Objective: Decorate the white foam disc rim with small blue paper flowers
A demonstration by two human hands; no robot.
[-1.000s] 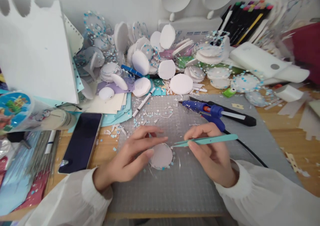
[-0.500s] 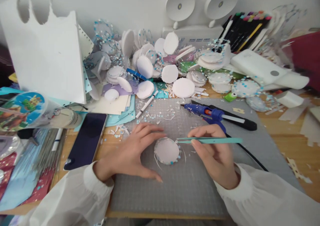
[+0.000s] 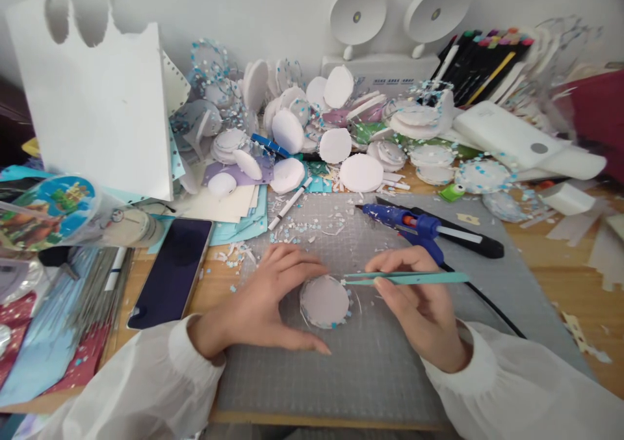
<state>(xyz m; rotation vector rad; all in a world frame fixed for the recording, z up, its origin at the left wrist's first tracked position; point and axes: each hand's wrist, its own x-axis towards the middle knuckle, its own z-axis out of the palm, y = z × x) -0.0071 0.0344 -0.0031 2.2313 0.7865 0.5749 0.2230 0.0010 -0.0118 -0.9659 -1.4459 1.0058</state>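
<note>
A white round disc (image 3: 325,301), edged with small blue and white bits and thin wire, lies on the grey cutting mat (image 3: 312,381). My left hand (image 3: 270,300) curves around its left side, thumb and fingers spread apart, with the fingertips close to its upper rim. Teal tweezers (image 3: 419,277) are pinched in my right hand (image 3: 419,300). Their tips point left and reach the disc's upper right rim; whether they grip a bit there is too small to tell.
A blue glue gun (image 3: 402,219) with its black cable and a black cutter (image 3: 480,242) lie behind my right hand. The phone (image 3: 170,272) is at the left. Many white discs (image 3: 361,172) are heaped at the back, below a white lamp (image 3: 383,69).
The tweezer tips have moved slightly down to the disc's upper right rim. My left hand's fingers have come a little nearer the disc's top edge. The view has shifted slightly.
</note>
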